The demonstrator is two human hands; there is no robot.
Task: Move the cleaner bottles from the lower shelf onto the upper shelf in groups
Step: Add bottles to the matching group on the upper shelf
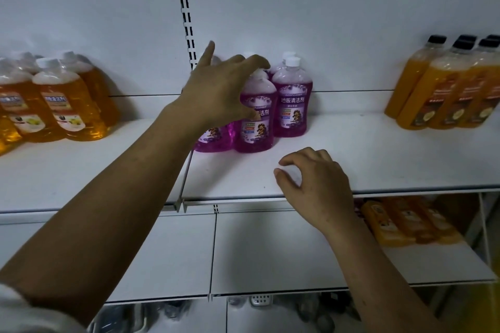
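Purple cleaner bottles [292,100] stand close together on upper shelf [378,159]. Left hand [219,89] spread over front bottle [254,132], thumb on label; cannot tell if gripping. Right hand [313,181] loose, holding nothing, over shelf edge. Orange bottles [62,105] off to side.

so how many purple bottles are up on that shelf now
5 purple bottles for sure on the upper shelf: a front pair, one of them half behind the left hand; one to their right; two caps behind. The hand may hide more.
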